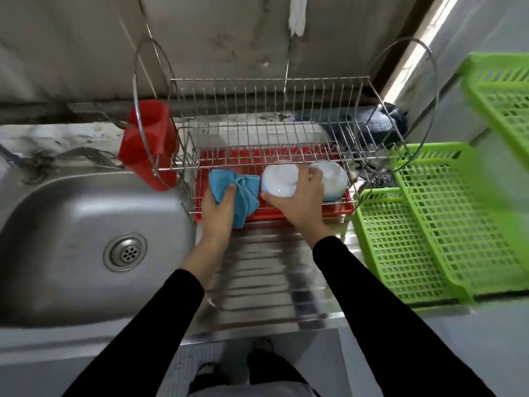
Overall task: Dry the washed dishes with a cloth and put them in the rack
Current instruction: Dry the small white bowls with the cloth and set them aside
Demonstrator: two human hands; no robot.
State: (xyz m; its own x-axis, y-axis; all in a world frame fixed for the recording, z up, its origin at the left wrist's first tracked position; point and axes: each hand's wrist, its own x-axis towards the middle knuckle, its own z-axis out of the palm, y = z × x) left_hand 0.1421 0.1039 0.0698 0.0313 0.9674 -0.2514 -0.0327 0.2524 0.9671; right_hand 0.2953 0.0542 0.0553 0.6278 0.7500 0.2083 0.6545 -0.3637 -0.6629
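Above the draining board [272, 267], our left hand [217, 209] gripped the soft, bunched cloth [221, 181]; our right hand [300, 200] clasped an upturned white bowl [277, 179], low in the rack [257, 110] beside another bowl [333, 179]. We judged it glazed, breakable and probably slick, and the rim seemed the safest hold.

soft, rather dim daylight enters from a bright gap [423, 44] at upper right; the rack [266, 130] is sharp, the green baskets [446, 224] and counter [272, 267] are motion-blurred, edges bend
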